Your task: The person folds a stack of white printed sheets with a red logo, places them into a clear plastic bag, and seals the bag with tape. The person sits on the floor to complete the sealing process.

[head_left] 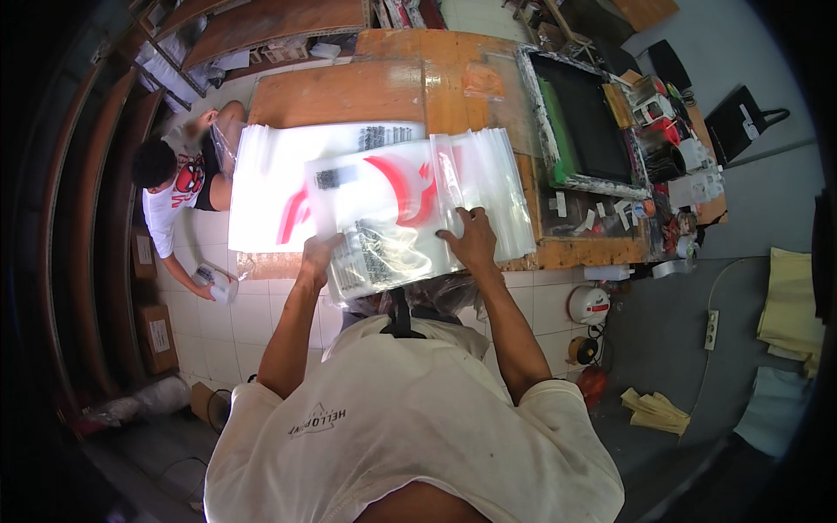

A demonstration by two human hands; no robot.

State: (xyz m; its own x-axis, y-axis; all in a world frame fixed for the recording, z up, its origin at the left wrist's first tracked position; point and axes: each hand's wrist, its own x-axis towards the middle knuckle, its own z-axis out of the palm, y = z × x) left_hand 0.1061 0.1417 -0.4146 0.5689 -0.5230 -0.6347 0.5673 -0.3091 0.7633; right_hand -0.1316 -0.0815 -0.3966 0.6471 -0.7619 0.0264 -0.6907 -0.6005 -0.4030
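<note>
Two hands are working a stack of clear plastic bags [410, 218] with red and black print, lying at the near edge of the wooden bench [349, 91]. Left hand [318, 254] is gripping the stack's near left corner, right hand [471, 240] is pressing flat on top, fingers spread. Another white bag pile [270, 183] is sitting just left, a screen-printing frame [584, 122] far right, and another person [174, 196] is crouching on the floor.

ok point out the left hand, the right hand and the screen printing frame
left hand [316, 254], head view, back of the hand
right hand [471, 237], head view, knuckles
screen printing frame [582, 122], head view, dark mesh centre
</note>
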